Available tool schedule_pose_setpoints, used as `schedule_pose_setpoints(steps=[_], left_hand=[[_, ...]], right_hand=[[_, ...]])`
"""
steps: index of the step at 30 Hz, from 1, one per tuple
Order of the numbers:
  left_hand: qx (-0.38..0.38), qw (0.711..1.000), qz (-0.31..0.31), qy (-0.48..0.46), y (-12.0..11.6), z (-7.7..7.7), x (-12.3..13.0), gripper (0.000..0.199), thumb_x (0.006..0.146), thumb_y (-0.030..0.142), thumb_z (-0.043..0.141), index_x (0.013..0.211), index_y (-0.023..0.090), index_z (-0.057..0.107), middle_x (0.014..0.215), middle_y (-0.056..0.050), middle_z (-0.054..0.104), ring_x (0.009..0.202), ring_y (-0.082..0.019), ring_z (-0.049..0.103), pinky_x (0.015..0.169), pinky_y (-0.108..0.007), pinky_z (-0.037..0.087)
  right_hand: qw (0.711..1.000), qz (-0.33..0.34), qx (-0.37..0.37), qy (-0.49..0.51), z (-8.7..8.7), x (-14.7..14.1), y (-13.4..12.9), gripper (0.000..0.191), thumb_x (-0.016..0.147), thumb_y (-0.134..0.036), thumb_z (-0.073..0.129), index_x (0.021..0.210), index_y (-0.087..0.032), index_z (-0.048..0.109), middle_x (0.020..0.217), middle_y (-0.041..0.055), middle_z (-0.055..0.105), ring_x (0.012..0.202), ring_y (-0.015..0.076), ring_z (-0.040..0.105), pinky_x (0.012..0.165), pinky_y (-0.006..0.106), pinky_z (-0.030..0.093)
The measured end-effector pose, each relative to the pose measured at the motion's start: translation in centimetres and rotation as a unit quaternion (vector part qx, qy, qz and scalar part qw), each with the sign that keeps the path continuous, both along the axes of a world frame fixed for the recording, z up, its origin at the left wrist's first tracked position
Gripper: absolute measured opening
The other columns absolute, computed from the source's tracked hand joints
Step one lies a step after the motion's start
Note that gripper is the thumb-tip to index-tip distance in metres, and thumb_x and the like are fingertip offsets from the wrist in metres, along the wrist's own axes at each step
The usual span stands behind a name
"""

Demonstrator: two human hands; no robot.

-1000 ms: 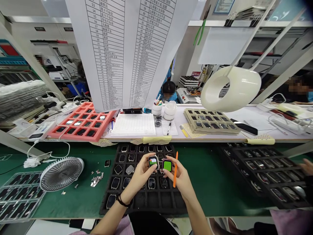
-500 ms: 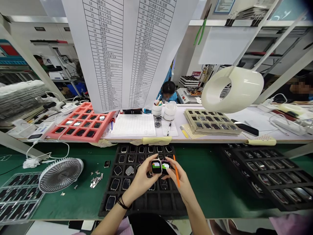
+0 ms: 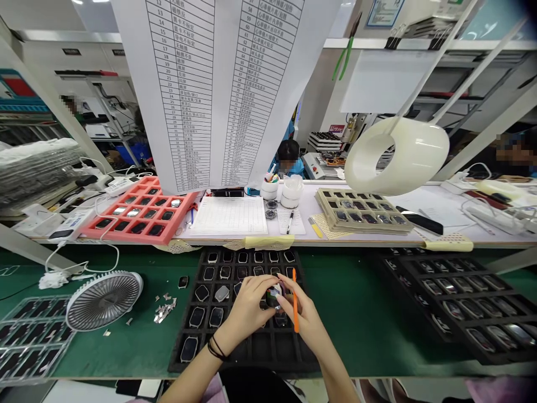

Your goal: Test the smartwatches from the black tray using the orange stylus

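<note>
The left hand (image 3: 245,313) and right hand (image 3: 308,322), fingers curled nearly shut, hold a watch (image 3: 274,291) over the black tray (image 3: 285,346); whether there's a second, I cannot tell. The right also grips an orange stick (image 3: 295,305). Handling looks unfinished, though seated watches already line the far rows.

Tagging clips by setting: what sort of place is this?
Likely a watch assembly or inspection workshop: black foam tray of watches, red tray with more, and a numbered checklist hanging above the bench.
</note>
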State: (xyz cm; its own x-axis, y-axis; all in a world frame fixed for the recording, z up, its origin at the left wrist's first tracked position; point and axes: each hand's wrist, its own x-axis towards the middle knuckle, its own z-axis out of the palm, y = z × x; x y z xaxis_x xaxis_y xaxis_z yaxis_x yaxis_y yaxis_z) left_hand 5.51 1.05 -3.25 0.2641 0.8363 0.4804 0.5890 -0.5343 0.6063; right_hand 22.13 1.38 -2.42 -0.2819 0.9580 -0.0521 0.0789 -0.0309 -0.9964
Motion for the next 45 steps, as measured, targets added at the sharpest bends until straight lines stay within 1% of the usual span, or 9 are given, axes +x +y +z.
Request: schedule_pose_setpoints(steps=[2,6,9,14,22,29,38,43,45], left_hand=[[0.004,1.000,-0.002,-0.027,-0.1,0.5,0.0,0.053,0.067,0.004,0.064,0.116,0.022,0.055,0.113,-0.008,0.066,0.104,-0.025,0.060,0.088,-0.043,0.045],[0.019,0.998,-0.023,-0.060,-0.2,1.4,0.1,0.052,0.067,0.006,0.065,0.115,0.023,0.056,0.112,-0.007,0.067,0.102,-0.024,0.060,0.091,-0.042,0.044],[0.024,0.997,-0.031,-0.061,-0.2,1.6,0.2,0.051,0.067,0.006,0.065,0.115,0.023,0.057,0.112,-0.007,0.066,0.104,-0.024,0.058,0.091,-0.042,0.045],[0.031,0.997,-0.030,-0.067,-0.4,2.0,0.4,0.050,0.067,0.007,0.066,0.114,0.022,0.058,0.110,-0.008,0.066,0.102,-0.024,0.058,0.089,-0.041,0.046],[0.031,0.998,-0.026,-0.051,-0.5,2.1,0.4,0.049,0.070,0.009,0.062,0.115,0.025,0.058,0.114,-0.008,0.064,0.106,-0.026,0.056,0.092,-0.043,0.045],[0.031,0.997,-0.032,-0.068,-0.4,2.2,0.5,0.052,0.067,0.005,0.062,0.116,0.024,0.058,0.112,-0.007,0.065,0.105,-0.024,0.057,0.090,-0.041,0.047],[0.030,0.996,-0.039,-0.073,-0.7,2.1,0.6,0.050,0.069,0.007,0.062,0.116,0.024,0.058,0.113,-0.008,0.064,0.104,-0.025,0.057,0.090,-0.042,0.047],[0.020,0.996,-0.032,-0.082,-0.6,2.0,0.6,0.049,0.069,0.008,0.063,0.115,0.024,0.059,0.112,-0.009,0.064,0.103,-0.025,0.058,0.089,-0.042,0.048],[0.016,0.996,-0.025,-0.088,-0.6,2.0,0.5,0.049,0.069,0.008,0.064,0.115,0.024,0.059,0.113,-0.009,0.063,0.105,-0.026,0.058,0.090,-0.043,0.048]], right_hand=[[0.998,0.011,-0.035,0.046,0.1,0.2,0.2,0.046,0.084,-0.044,0.063,0.126,-0.029,0.058,0.127,0.0073,0.062,0.108,0.0262,0.062,0.092,0.039,0.050],[0.984,0.036,-0.100,0.146,-0.1,0.6,0.4,0.041,0.079,-0.041,0.070,0.118,-0.030,0.064,0.127,0.0057,0.062,0.118,0.0270,0.056,0.094,0.037,0.049],[0.961,0.069,-0.151,0.223,-0.4,0.6,0.3,0.038,0.080,-0.039,0.071,0.117,-0.029,0.066,0.118,0.0069,0.067,0.107,0.0272,0.063,0.087,0.039,0.052],[0.940,0.104,-0.162,0.280,-0.7,0.8,0.2,0.036,0.082,-0.035,0.070,0.117,-0.028,0.066,0.108,0.0077,0.071,0.097,0.0251,0.068,0.085,0.039,0.052],[0.954,0.078,-0.125,0.260,0.5,0.5,0.2,0.040,0.070,-0.038,0.078,0.108,-0.027,0.070,0.108,0.0070,0.071,0.101,0.0272,0.065,0.088,0.041,0.052],[0.968,0.058,-0.111,0.216,0.9,0.5,0.1,0.039,0.069,-0.036,0.079,0.105,-0.025,0.069,0.106,0.0069,0.071,0.098,0.0255,0.065,0.092,0.040,0.048],[0.966,0.050,-0.097,0.233,0.4,-0.2,0.0,0.035,0.070,-0.033,0.078,0.103,-0.026,0.068,0.101,0.0041,0.070,0.090,0.0251,0.067,0.081,0.037,0.052],[0.975,0.052,-0.080,0.200,0.7,0.0,0.0,0.039,0.071,-0.036,0.078,0.107,-0.026,0.067,0.103,0.0053,0.070,0.095,0.0256,0.066,0.086,0.038,0.051],[0.984,0.026,-0.060,0.168,1.1,0.1,0.0,0.038,0.076,-0.040,0.073,0.110,-0.025,0.066,0.106,0.0066,0.070,0.097,0.0251,0.065,0.087,0.037,0.051]])
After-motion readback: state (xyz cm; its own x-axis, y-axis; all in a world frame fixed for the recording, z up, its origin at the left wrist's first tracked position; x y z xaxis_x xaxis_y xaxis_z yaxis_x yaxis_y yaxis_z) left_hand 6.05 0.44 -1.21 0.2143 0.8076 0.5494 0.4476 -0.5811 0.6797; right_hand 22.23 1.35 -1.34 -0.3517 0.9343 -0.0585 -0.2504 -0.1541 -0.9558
